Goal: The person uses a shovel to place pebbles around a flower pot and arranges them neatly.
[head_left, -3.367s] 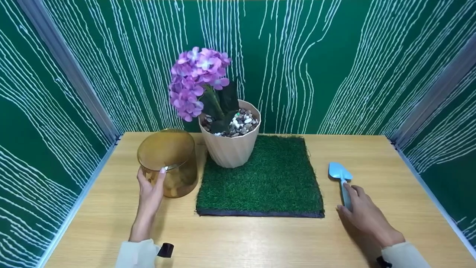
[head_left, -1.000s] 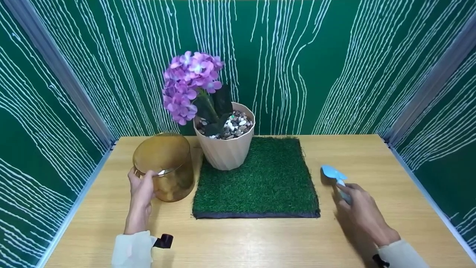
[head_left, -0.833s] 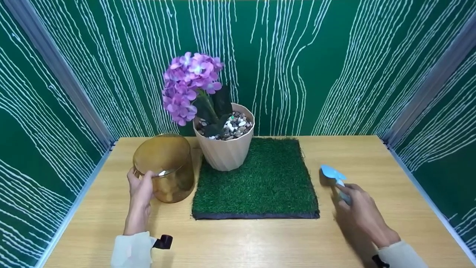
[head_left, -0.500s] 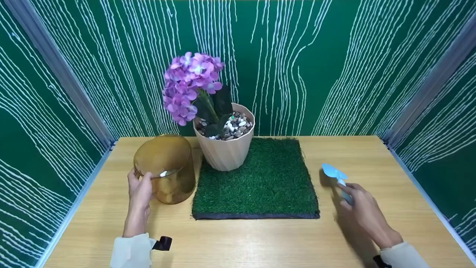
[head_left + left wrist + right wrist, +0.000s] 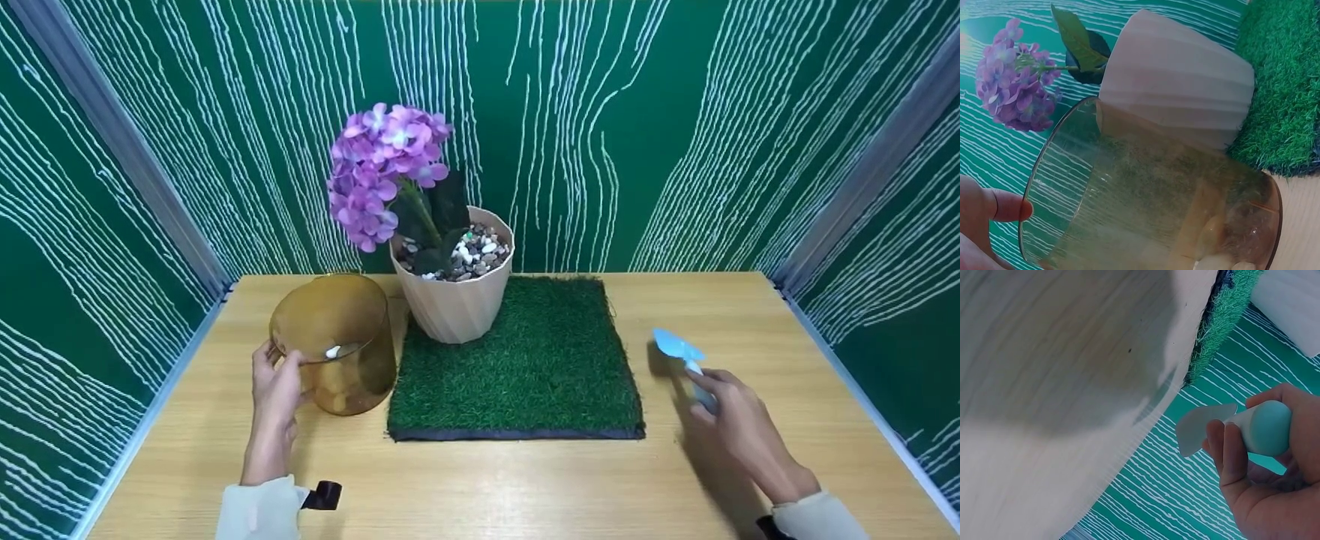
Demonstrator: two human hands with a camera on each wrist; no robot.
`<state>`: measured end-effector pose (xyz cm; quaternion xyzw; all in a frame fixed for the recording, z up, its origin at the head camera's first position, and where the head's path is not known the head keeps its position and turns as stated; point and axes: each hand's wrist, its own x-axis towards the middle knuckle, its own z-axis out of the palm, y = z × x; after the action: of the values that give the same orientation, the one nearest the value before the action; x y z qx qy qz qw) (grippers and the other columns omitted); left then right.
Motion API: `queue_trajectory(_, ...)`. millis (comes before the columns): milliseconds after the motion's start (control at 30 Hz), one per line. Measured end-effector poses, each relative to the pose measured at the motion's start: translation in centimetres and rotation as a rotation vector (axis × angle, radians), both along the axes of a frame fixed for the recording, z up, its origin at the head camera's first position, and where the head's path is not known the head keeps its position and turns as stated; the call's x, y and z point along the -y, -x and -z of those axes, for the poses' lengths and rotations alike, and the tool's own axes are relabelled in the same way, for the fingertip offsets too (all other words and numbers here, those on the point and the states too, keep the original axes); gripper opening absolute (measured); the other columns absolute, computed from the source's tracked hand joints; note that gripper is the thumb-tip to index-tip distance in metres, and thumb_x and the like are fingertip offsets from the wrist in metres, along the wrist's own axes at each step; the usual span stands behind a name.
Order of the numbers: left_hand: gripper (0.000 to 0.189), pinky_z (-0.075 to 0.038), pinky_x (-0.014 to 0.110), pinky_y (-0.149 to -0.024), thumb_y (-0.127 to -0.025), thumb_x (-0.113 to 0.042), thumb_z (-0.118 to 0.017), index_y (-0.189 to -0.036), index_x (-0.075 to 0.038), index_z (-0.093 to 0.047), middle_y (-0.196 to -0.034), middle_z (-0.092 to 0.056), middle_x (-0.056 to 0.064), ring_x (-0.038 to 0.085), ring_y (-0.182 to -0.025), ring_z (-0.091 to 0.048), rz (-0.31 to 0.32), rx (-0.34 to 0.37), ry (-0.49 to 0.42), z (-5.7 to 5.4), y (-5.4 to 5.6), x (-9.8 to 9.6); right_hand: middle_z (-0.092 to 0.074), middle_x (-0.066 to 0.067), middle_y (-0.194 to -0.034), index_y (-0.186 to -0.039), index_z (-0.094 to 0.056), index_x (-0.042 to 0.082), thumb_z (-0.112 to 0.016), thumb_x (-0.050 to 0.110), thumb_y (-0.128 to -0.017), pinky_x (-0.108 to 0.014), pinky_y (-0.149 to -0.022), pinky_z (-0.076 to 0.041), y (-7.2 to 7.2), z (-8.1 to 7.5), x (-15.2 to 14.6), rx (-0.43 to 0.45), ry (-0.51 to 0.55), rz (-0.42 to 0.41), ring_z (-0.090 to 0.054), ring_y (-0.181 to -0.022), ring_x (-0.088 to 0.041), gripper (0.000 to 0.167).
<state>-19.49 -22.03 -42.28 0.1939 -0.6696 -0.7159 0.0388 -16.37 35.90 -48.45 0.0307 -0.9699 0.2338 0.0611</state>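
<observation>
My right hand [image 5: 750, 431] grips the blue trowel [image 5: 677, 346] above the table [image 5: 480, 491]. My left hand [image 5: 274, 394] pinches the rim of the amber container [image 5: 360, 386], just left of the grass mat [image 5: 532, 382], on whose far left corner the flowerpot [image 5: 455, 311] stands.

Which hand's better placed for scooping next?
Likely the right hand: it grips the blue garden trowel, raised above the wooden table, while the left hand holds the translucent amber container by its rim.

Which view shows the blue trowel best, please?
The head view, where the blue trowel shows its blade unobstructed. The right wrist view shows the handle end, fingers partly covering the blade; the left wrist view, nothing.
</observation>
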Motion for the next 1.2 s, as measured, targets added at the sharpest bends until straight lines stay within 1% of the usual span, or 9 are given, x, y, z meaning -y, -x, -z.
queue_trajectory(167, 0.08, -0.047, 0.065, -0.125, -0.109, -0.011, -0.041, -0.18, -0.003, -0.007, -0.191, -0.005, 0.02, 0.037, -0.159, -0.031, -0.012, 0.019, 0.033, 0.0, -0.3, 0.3, -0.058, -0.05, -0.146, -0.15, -0.059, -0.018, -0.078, -0.01, -0.099, -0.079, -0.109, -0.053, -0.3, -0.1, -0.2, 0.002, 0.004, -0.002, -0.062, -0.133, -0.069, 0.055)
queue_trajectory(267, 0.079, -0.042, 0.071, -0.131, -0.109, -0.01, -0.04, -0.18, -0.002, -0.007, -0.191, -0.005, 0.021, 0.038, -0.16, -0.03, -0.012, 0.021, 0.036, 0.0, -0.5, 0.5, -0.058, -0.05, -0.146, -0.15, -0.059, -0.018, -0.078, -0.01, -0.098, -0.08, -0.109, -0.052, -0.5, -0.2, -0.3, 0.001, 0.009, 0.0, -0.061, -0.133, -0.07, 0.055)
queue_trajectory(400, 0.08, -0.036, 0.076, -0.132, -0.109, -0.009, -0.039, -0.18, -0.001, -0.005, -0.19, -0.003, 0.023, 0.041, -0.164, -0.027, 0.005, 0.009, 0.033, 0.0, -0.8, 0.8, -0.06, -0.049, -0.144, -0.148, -0.061, -0.017, -0.079, -0.01, -0.097, -0.08, -0.108, -0.054, -0.7, -0.1, -0.3, -0.03, 0.006, -0.011, -0.063, -0.131, -0.07, 0.055)
queue_trajectory(567, 0.08, -0.039, 0.075, -0.13, -0.108, -0.009, -0.04, -0.18, -0.001, -0.005, -0.19, -0.005, 0.025, 0.037, -0.156, -0.034, 0.02, 0.004, 0.041, 0.0, -1.2, 1.2, -0.064, -0.047, -0.14, -0.145, -0.065, -0.017, -0.081, -0.009, -0.095, -0.079, -0.104, -0.057, -1.0, 0.0, -0.1, -0.086, -0.009, -0.028, -0.066, -0.126, -0.068, 0.053)
queue_trajectory(767, 0.079, -0.039, 0.074, -0.13, -0.11, -0.01, -0.04, -0.18, -0.001, -0.004, -0.189, -0.006, 0.025, 0.034, -0.15, -0.038, 0.04, 0.02, 0.054, 0.1, -1.6, 1.9, -0.065, -0.046, -0.14, -0.145, -0.066, -0.016, -0.081, -0.01, -0.095, -0.079, -0.104, -0.057, -1.2, -0.2, 0.1, -0.08, -0.002, -0.03, -0.067, -0.125, -0.068, 0.052)
queue_trajectory(833, 0.079, -0.039, 0.073, -0.13, -0.112, -0.01, -0.041, -0.18, -0.001, -0.003, -0.189, -0.006, 0.026, 0.034, -0.15, -0.038, 0.052, 0.028, 0.061, 0.0, -1.7, 2.2, -0.064, -0.047, -0.141, -0.145, -0.065, -0.017, -0.081, -0.009, -0.096, -0.079, -0.105, -0.056, -1.3, -0.3, 0.2, -0.067, -0.003, -0.027, -0.066, -0.127, -0.068, 0.052)
queue_trajectory(1000, 0.078, -0.04, 0.071, -0.131, -0.112, -0.009, -0.041, -0.18, -0.001, -0.004, -0.19, -0.007, 0.026, 0.04, -0.164, -0.031, 0.073, 0.046, 0.072, -0.1, -1.9, 2.9, -0.061, -0.048, -0.144, -0.147, -0.064, -0.015, -0.079, -0.008, -0.097, -0.081, -0.108, -0.053, -1.4, -0.7, 0.4, -0.037, -0.005, -0.014, -0.063, -0.131, -0.07, 0.053)
queue_trajectory(1100, 0.077, -0.051, 0.064, -0.123, -0.109, -0.006, -0.042, -0.178, 0.0, -0.01, -0.189, -0.01, 0.026, 0.041, -0.168, -0.027, 0.076, 0.047, 0.083, -0.1, -2.0, 3.3, -0.06, -0.048, -0.146, -0.147, -0.064, -0.015, -0.078, -0.008, -0.097, -0.081, -0.108, -0.053, -1.6, -0.8, 0.4, -0.025, -0.001, -0.01, -0.062, -0.132, -0.07, 0.053)
queue_trajectory(1200, 0.075, -0.06, 0.049, -0.107, -0.108, -0.004, -0.043, -0.176, 0.001, -0.014, -0.188, -0.015, 0.026, 0.041, -0.166, -0.03, 0.086, 0.05, 0.104, 0.0, -2.2, 3.7, -0.059, -0.049, -0.147, -0.148, -0.064, -0.015, -0.077, -0.008, -0.098, -0.081, -0.109, -0.052, -1.7, -1.0, 0.4, -0.01, 0.003, -0.004, -0.061, -0.133, -0.07, 0.053)
